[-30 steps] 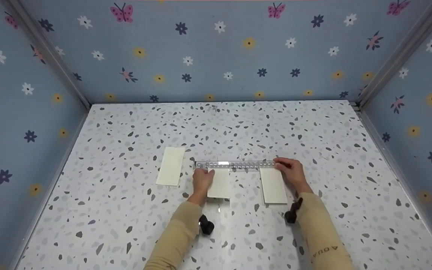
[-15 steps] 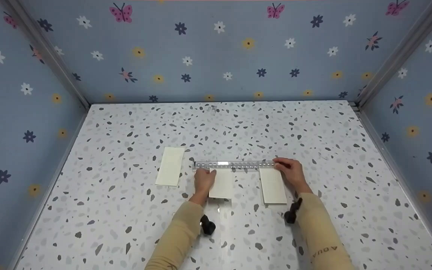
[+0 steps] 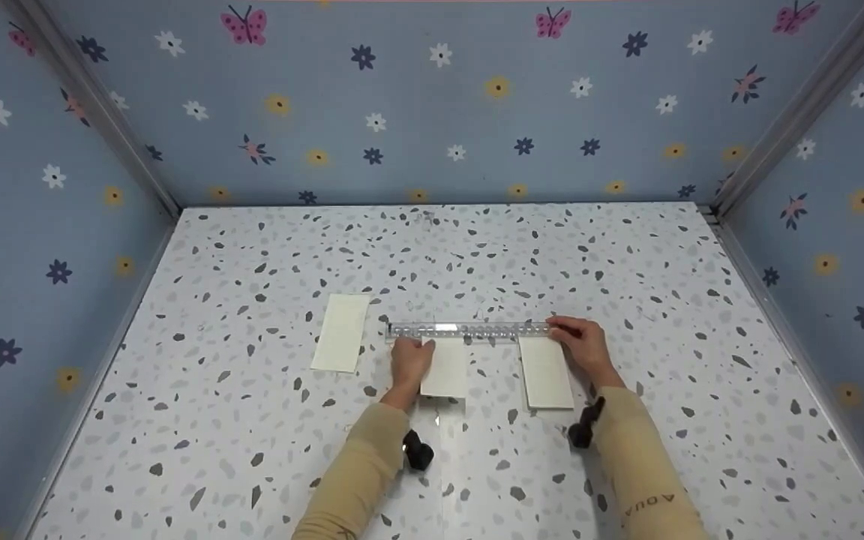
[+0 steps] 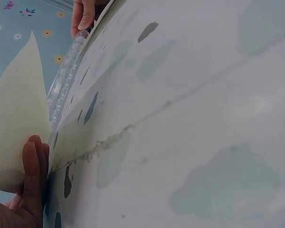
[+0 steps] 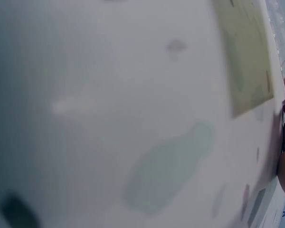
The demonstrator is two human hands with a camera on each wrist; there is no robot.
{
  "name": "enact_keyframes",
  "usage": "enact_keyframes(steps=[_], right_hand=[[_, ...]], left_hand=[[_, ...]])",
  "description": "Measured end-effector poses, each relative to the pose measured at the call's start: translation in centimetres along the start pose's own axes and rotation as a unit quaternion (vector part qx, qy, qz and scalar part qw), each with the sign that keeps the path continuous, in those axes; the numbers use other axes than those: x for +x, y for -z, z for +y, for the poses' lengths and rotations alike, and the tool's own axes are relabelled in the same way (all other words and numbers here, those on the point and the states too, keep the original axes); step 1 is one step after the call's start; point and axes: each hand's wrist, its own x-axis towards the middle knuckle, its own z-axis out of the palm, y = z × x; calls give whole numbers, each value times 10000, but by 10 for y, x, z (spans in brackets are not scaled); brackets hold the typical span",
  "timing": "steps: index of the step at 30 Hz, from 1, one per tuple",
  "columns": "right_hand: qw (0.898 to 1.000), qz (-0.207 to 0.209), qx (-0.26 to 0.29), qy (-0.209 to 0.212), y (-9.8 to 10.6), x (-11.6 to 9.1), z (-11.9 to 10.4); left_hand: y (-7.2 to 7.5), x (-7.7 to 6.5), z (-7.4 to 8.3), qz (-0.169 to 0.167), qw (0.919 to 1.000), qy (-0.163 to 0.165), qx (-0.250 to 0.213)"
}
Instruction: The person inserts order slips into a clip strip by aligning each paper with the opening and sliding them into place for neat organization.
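In the head view, my left hand (image 3: 411, 361) pinches the left edge of a cream paper slip (image 3: 445, 369). This slip lifts off the table in the left wrist view, where the fingers (image 4: 32, 171) press against it. A long clear ruler-like strip (image 3: 477, 331) with a row of round shapes lies along the slips' far edges. My right hand (image 3: 586, 346) pinches its right end; the fingertips' underside is hidden. Below that end lies a second cream slip (image 3: 547, 372), close beside the right hand. A third cream slip (image 3: 341, 332) lies flat to the left, apart from both hands.
A white speckled table (image 3: 267, 420) spreads under everything, with a thin dirty seam visible in the left wrist view. Blue flowered panels (image 3: 402, 90) enclose its back and both sides. A small black device (image 3: 418, 451) is on each wrist.
My left hand and the slip it pinches have shifted slightly to the right along the strip. The right hand, the strip and the other two slips stay in place.
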Motion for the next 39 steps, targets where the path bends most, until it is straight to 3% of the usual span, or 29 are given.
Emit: enact_keyframes(steps=[11, 18, 26, 39], right_hand=[[10000, -27, -40, -24, 0, 0, 1], [9987, -51, 337, 381, 2, -3, 1], [9992, -5, 263, 304, 0, -2, 1], [9999, -20, 121, 96, 0, 1, 2]], left_hand=[[-5, 0, 0, -8, 9999, 93, -94], [-4, -4, 3, -55, 9999, 111, -22], [-7, -3, 3, 1, 10000, -11, 10], [-11, -4, 6, 31, 9998, 145, 165]])
